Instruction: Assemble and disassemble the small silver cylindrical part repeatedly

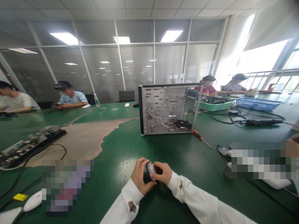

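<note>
Both of my hands meet over the green table around a small grey metallic cylinder [150,168] with a darker top end. It leans to the left, and its exact kind is too small to make out. My right hand [164,173] pinches it from the right with thumb and fingers. My left hand [140,177] curves round its left side, fingertips at the upper end and thumb stretched below. Beyond my hands stands a computer case [169,109] with its side panel off, showing bare metal, loose wires and a black fan. An orange and black screwdriver [198,135] lies by its right corner.
A green basket [216,106] with dark parts and a blue basket [259,104] stand at the right, near a corded black tool [263,122]. Left lies a circuit-board assembly [32,144] with cables. Worn bare tabletop [86,140] shows beside it. Several people sit around the table.
</note>
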Motion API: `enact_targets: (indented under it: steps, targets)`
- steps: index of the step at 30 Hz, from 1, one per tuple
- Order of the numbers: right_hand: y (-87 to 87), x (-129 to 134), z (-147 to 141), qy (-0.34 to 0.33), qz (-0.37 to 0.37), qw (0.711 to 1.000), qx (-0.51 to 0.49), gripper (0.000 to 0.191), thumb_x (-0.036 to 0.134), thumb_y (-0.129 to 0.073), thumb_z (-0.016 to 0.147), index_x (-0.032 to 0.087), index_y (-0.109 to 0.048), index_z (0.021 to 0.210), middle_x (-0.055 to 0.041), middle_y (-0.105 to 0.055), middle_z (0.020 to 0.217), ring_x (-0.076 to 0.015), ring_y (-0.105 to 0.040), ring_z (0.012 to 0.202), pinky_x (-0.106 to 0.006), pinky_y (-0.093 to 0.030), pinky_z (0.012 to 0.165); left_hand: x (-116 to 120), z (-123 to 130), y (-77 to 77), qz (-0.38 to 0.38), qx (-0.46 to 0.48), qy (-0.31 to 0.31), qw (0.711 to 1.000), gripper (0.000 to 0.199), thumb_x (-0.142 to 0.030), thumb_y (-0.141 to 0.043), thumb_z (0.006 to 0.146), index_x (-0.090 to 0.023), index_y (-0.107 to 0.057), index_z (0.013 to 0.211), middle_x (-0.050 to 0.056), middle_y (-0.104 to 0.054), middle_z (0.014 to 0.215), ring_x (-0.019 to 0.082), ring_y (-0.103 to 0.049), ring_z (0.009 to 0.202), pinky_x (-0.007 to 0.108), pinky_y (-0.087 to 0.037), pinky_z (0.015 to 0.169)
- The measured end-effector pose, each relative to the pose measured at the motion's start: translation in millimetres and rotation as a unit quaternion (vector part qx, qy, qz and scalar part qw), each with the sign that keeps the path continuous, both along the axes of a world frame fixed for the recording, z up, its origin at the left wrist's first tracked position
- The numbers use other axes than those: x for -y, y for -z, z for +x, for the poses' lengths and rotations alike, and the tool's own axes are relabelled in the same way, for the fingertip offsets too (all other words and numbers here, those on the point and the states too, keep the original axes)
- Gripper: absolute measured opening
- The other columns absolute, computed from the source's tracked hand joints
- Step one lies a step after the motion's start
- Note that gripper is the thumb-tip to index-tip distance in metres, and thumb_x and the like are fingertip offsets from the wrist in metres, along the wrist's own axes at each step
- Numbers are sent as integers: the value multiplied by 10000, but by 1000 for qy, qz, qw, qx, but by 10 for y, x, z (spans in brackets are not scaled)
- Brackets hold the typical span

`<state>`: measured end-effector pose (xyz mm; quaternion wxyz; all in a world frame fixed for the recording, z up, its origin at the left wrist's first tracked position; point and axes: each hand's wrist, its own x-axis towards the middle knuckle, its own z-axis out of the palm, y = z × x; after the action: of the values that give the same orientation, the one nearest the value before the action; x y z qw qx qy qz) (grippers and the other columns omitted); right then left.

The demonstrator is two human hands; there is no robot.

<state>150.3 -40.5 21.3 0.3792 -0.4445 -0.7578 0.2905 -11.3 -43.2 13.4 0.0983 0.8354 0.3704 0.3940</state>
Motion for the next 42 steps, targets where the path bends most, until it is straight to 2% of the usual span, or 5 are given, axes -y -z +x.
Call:
enact_targets:
  steps: [9, 15, 24, 38, 42]
  targets:
    - [91, -49, 24, -48, -25, 997, -55, 272, 405, -544, 646, 152, -553, 743, 45, -445, 544, -75, -378, 492, -201, -296, 475, 34, 1, -43, 42, -4, -28, 999, 626, -351, -621, 569, -124, -358, 1091, 144, -387, 1060, 275, -418, 1006, 441, -384, 840]
    - [49, -114, 67, -110, -138, 964, -199, 308, 427, -452, 690, 152, -561, 775, 7, -501, 624, -115, -458, 591, -230, -359, 543, 27, -7, -34, 17, 23, -37, 999, 651, -323, -624, 571, -137, -331, 1121, 146, -365, 1096, 281, -414, 1029, 440, -414, 811]
    - [145, -177, 23, -112, -209, 923, -305, 369, 441, -600, 574, 181, -485, 809, 52, -474, 553, -82, -435, 498, -218, -328, 496, -15, -14, 31, 3, 47, -40, 998, 659, -350, -618, 568, -153, -341, 1133, 134, -364, 1099, 285, -421, 1023, 443, -429, 781]
    - [73, -158, 60, -110, -194, 941, -256, 387, 479, -541, 645, 156, -590, 853, -24, -592, 766, -154, -533, 719, -291, -399, 664, 6, 39, 31, -10, 67, -42, 997, 643, -188, -570, 528, -164, -331, 1124, 131, -349, 1105, 296, -390, 1038, 459, -411, 790]
    - [119, -200, 79, -135, -213, 926, -280, 392, 438, -597, 594, 160, -586, 870, -25, -599, 800, -164, -538, 757, -302, -399, 697, 23, 51, 20, -11, 59, -38, 997, 649, -149, -553, 511, -160, -332, 1121, 130, -354, 1103, 299, -383, 1046, 461, -407, 801]
